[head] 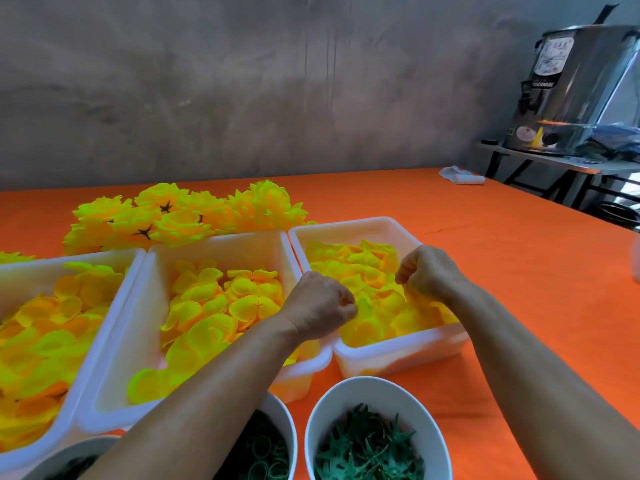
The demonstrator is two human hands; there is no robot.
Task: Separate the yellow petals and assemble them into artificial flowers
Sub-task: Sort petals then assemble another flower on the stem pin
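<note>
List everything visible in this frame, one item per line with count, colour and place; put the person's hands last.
petal trays: three, white, side by side on the table, filled with loose yellow petals
finished flowers: a pile, yellow, behind the trays at left
bowls: three, white, near edge; the right one holds green star-shaped pieces, the middle one green rings
tablecloth: one, orange, covering the table
cloth: one, white, far right of table
urn: one, steel, on a side table at right
wall: grey, behind
left hand: pinching petals over the right tray
right hand: pinching petals over the right tray
</note>
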